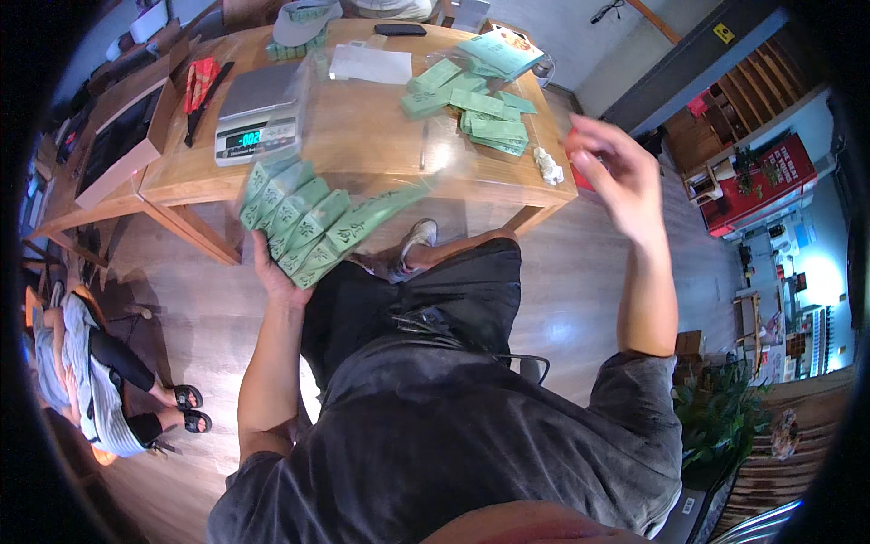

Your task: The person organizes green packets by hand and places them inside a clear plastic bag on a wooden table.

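In my left hand (283,279) is a clear plastic bag (353,136) of green packets (304,222), held up in front of the table's near edge. The packets carry dark writing and stand in close rows. The fingers wrap the bag from below and are partly hidden behind it. My right hand (621,172) is raised past the table's right end, its fingers loosely bent and apart with nothing visible in them. Nearest to it on the table lie a crumpled white tissue (548,167) and a loose pile of green packets (480,109).
A lit digital scale (258,131) stands left on the wooden table (362,163). Behind are a white sheet (370,65), a phone (400,30) and a grey cap (306,23) over more green packets. An open carton (127,140) sits far left. Another person (100,372) is at lower left.
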